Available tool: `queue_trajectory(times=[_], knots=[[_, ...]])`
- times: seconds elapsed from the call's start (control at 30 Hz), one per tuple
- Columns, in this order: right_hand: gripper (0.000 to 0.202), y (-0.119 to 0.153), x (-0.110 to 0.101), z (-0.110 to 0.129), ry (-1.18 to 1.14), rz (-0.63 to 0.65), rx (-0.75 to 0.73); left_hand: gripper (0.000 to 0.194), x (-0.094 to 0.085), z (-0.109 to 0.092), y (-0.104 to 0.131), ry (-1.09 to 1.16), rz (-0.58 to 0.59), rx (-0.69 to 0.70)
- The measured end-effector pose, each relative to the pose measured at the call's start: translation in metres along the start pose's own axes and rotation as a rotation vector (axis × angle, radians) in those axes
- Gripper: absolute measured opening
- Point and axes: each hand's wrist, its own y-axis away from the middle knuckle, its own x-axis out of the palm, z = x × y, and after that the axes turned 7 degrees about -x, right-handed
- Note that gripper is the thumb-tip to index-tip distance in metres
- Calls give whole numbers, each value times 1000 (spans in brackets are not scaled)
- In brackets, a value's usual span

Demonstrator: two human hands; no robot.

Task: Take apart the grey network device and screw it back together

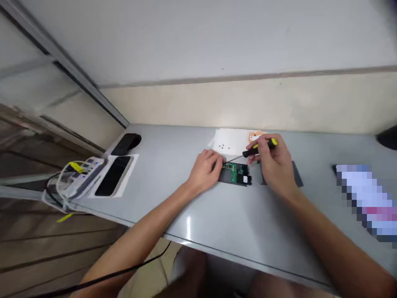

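My right hand (273, 165) grips a screwdriver (254, 150) by its black and yellow handle. Its thin shaft slants down to the left, and the tip meets the upper left part of a green circuit board (233, 171). The board sits in a flat black device casing (226, 178) lying on the table. Around the casing's left end, my left hand (206, 169) is closed, thumb along the near side. Beneath and beside my right hand lies a dark flat panel (297, 174), partly hidden by it.
Several tiny dark pieces, probably screws, lie on white paper (237, 138) behind the casing. To the left are a phone (113, 176), a black object (125, 144) and a power strip (85, 178) with cables. A blurred-out screen (369, 198) is at right. A wall (192, 105) bounds the back.
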Motion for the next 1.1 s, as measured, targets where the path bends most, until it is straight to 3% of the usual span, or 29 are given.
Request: queue_trajectory(times=[0.23, 0.47, 0.63, 0.8, 0.9, 1.0, 1.1], knots=[[46, -3, 10, 7, 65, 99, -62, 32, -3, -3, 2, 24, 25, -45], [25, -32, 26, 22, 208, 485, -47, 29, -2, -4, 1, 42, 38, -65], [16, -42, 40, 29, 167, 576, -23, 29, -1, -2, 0, 54, 36, -51], [21, -41, 55, 18, -149, 425, 29, 29, -1, -1, 1, 67, 27, -36], [40, -41, 64, 11, -374, 283, 107, 29, -1, -2, 1, 68, 31, -45], [59, -41, 68, 8, -439, 176, 163, 28, -1, -2, 1, 71, 39, -58], [62, -41, 68, 8, -468, 130, 174, 28, -2, -2, 1, 77, 40, -57]])
